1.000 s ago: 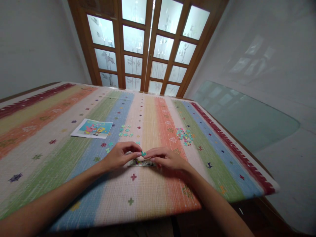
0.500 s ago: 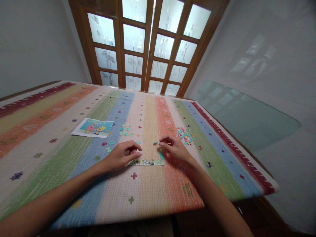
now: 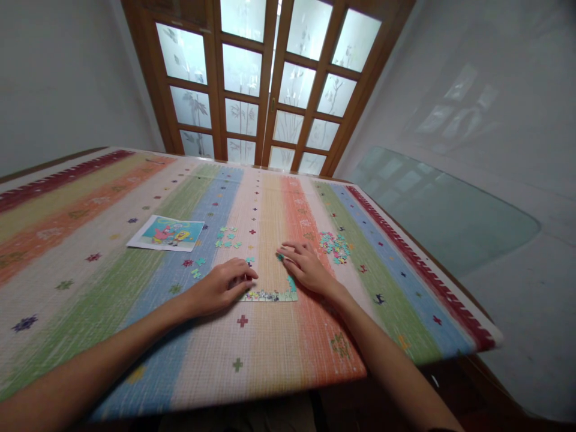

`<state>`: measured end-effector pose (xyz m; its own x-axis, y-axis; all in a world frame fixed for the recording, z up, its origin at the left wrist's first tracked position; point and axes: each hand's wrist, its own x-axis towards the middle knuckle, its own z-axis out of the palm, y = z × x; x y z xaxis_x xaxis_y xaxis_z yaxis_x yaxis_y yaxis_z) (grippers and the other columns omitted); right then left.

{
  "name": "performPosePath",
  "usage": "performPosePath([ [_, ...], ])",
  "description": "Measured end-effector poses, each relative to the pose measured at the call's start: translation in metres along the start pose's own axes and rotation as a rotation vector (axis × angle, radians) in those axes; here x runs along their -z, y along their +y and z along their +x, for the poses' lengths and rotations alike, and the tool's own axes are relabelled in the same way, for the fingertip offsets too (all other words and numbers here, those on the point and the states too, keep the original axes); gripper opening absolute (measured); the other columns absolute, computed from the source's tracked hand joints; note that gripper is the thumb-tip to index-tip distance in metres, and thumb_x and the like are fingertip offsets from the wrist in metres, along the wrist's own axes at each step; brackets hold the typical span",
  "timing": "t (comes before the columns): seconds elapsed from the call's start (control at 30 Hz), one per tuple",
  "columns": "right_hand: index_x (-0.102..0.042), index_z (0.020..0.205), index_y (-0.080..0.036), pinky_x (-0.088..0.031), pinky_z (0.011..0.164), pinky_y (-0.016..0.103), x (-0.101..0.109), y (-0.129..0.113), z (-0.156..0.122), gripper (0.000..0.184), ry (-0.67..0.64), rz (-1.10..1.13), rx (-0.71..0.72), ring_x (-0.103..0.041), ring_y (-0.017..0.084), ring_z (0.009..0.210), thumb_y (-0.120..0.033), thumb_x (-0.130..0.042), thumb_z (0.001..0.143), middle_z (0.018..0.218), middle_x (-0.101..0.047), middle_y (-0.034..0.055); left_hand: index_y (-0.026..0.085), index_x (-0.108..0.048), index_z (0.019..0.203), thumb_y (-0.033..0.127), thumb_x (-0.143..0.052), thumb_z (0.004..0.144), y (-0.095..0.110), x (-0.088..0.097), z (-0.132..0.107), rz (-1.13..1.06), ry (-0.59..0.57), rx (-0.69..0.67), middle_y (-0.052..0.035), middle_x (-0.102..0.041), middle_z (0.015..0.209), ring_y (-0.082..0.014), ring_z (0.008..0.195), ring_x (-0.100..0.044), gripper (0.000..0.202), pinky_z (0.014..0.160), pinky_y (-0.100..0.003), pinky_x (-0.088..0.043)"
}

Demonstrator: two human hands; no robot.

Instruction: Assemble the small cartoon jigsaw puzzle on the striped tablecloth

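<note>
My right hand [image 3: 306,268] is palm down over the cloth, its fingertips on a small teal puzzle piece [image 3: 279,257] that they partly cover. Below it lies a joined strip of puzzle pieces [image 3: 270,296] with a teal column [image 3: 291,283] rising at its right end. My left hand [image 3: 225,286] rests beside the strip's left end, fingers loosely curved and thumb apart from them, with no piece visible in it; it hides part of the strip. A loose teal piece [image 3: 250,260] lies just beyond its fingers.
A heap of mixed puzzle pieces [image 3: 335,247] lies to the right. Several loose teal pieces [image 3: 228,237] are spread beyond my left hand, and others [image 3: 198,268] lie left of it. A printed cartoon picture [image 3: 167,233] lies farther left on the striped tablecloth [image 3: 220,354].
My right hand has turned palm down and moved slightly left, its fingers stretching over the teal piece it held raised between thumb and finger. My left hand has barely moved.
</note>
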<state>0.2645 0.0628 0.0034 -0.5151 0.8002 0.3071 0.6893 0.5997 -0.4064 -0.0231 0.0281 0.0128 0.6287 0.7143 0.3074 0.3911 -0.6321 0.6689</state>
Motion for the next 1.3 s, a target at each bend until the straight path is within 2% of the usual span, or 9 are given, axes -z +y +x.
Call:
performPosePath([
  [0.1,-0.075,0.116,-0.023,-0.040,0.106,0.049,-0.002,0.001,0.002,0.025,-0.011,-0.043,0.022,-0.055,0.028,0.122,-0.018,-0.055,0.101,0.130,-0.065,0.0132,0.021,-0.070,0.100,0.031,-0.054,0.102,0.003,0.000,0.000,0.024,-0.009,-0.026,-0.0061,-0.067,0.093,-0.0212,0.088,-0.062,0.020,0.084,-0.037,-0.049],
  [0.3,-0.069,0.091,-0.019,-0.046,0.093,0.040,0.003,0.011,-0.004,0.006,0.021,0.015,-0.098,-0.058,0.024,0.100,-0.019,-0.065,0.095,0.101,-0.062,0.0090,0.021,-0.070,0.098,0.028,-0.051,0.104,0.000,-0.001,-0.001,0.044,-0.034,-0.068,-0.0071,-0.067,0.097,-0.0222,0.094,-0.062,0.021,0.086,-0.037,-0.048],
  [0.43,-0.061,0.082,-0.020,-0.046,0.081,0.033,0.007,0.014,-0.005,0.012,-0.012,0.074,-0.202,-0.057,0.020,0.086,-0.019,-0.069,0.091,0.088,-0.061,0.0046,0.020,-0.070,0.099,0.026,-0.050,0.104,-0.002,-0.001,-0.003,0.069,-0.044,-0.102,-0.0071,-0.066,0.097,-0.0215,0.094,-0.061,0.021,0.086,-0.036,-0.048],
  [0.6,-0.063,0.085,-0.019,-0.044,0.070,0.029,0.013,0.011,-0.005,0.007,-0.081,0.246,-0.314,-0.058,0.017,0.074,-0.020,-0.070,0.087,0.080,-0.066,0.0022,0.020,-0.069,0.099,0.030,-0.055,0.103,-0.001,-0.002,-0.005,0.099,-0.085,-0.140,-0.0053,-0.063,0.093,-0.0200,0.089,-0.060,0.018,0.080,-0.033,-0.048],
  [0.67,-0.067,0.091,-0.019,-0.046,0.070,0.029,0.017,0.009,-0.006,0.003,-0.104,0.319,-0.315,-0.062,0.017,0.074,-0.019,-0.068,0.088,0.081,-0.070,0.0030,0.020,-0.069,0.099,0.032,-0.057,0.102,-0.002,-0.002,-0.006,0.113,-0.104,-0.147,-0.0047,-0.062,0.091,-0.0194,0.086,-0.059,0.017,0.078,-0.032,-0.047],
  [0.73,-0.071,0.095,-0.018,-0.047,0.073,0.030,0.020,0.007,-0.007,0.008,-0.143,0.358,-0.304,-0.065,0.018,0.076,-0.020,-0.066,0.089,0.084,-0.073,0.0044,0.020,-0.069,0.099,0.033,-0.059,0.101,-0.002,-0.003,-0.006,0.127,-0.120,-0.149,-0.0046,-0.061,0.091,-0.0192,0.086,-0.059,0.017,0.078,-0.032,-0.047],
  [0.9,-0.078,0.092,-0.019,-0.049,0.077,0.031,0.028,0.006,-0.007,0.010,-0.253,0.312,-0.247,-0.068,0.019,0.080,-0.020,-0.069,0.088,0.093,-0.079,0.0070,0.019,-0.069,0.099,0.032,-0.059,0.102,-0.002,-0.004,-0.007,0.125,-0.128,-0.149,-0.0046,-0.062,0.092,-0.0188,0.086,-0.059,0.016,0.078,-0.031,-0.047],
  [1.1,-0.077,0.085,-0.016,-0.043,0.062,0.026,0.031,0.007,-0.011,0.007,-0.328,0.320,-0.241,-0.060,0.014,0.065,-0.018,-0.070,0.086,0.076,-0.073,0.0031,0.019,-0.068,0.098,0.032,-0.060,0.101,-0.004,-0.005,-0.007,0.124,-0.116,-0.158,-0.0042,-0.061,0.090,-0.0184,0.084,-0.059,0.016,0.076,-0.031,-0.046],
  [1.3,-0.074,0.083,-0.015,-0.039,0.059,0.024,0.033,0.001,-0.011,0.003,-0.331,0.288,-0.255,-0.053,0.011,0.060,-0.017,-0.072,0.085,0.069,-0.067,-0.0001,0.020,-0.069,0.097,0.032,-0.060,0.101,-0.004,-0.005,-0.006,0.118,-0.106,-0.161,-0.0040,-0.062,0.090,-0.0184,0.084,-0.059,0.015,0.076,-0.031,-0.046],
])
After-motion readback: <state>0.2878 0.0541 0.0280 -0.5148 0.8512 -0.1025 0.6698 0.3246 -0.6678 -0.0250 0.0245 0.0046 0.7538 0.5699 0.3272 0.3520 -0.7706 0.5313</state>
